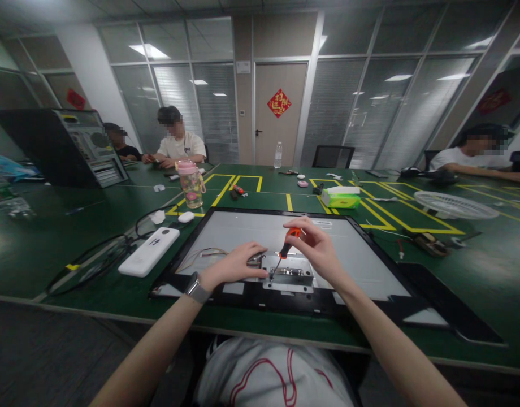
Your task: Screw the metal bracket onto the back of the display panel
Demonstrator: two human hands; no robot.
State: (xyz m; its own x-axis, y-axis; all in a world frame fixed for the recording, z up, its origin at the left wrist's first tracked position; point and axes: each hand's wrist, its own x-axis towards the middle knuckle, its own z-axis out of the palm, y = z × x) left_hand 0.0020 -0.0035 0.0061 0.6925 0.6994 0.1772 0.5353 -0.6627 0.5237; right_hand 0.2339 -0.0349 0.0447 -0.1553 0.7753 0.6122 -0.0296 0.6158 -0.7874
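A monitor panel (362, 265) lies face down on the green table, its grey metal back up inside a black frame. My right hand (317, 246) is closed round an orange-handled screwdriver (286, 246), whose tip touches the small metal bracket (290, 272) near the panel's front edge. My left hand (238, 263), a watch on its wrist, rests on the panel just left of the bracket with fingers curled against the bracket's left end.
A white power bank (150, 250) and black cables (94, 260) lie left of the panel. A pink-lidded bottle (191, 183), a green tissue box (340, 198), a fan guard (455, 204) and a computer case (73, 147) stand farther back. Other people sit at the far side and right.
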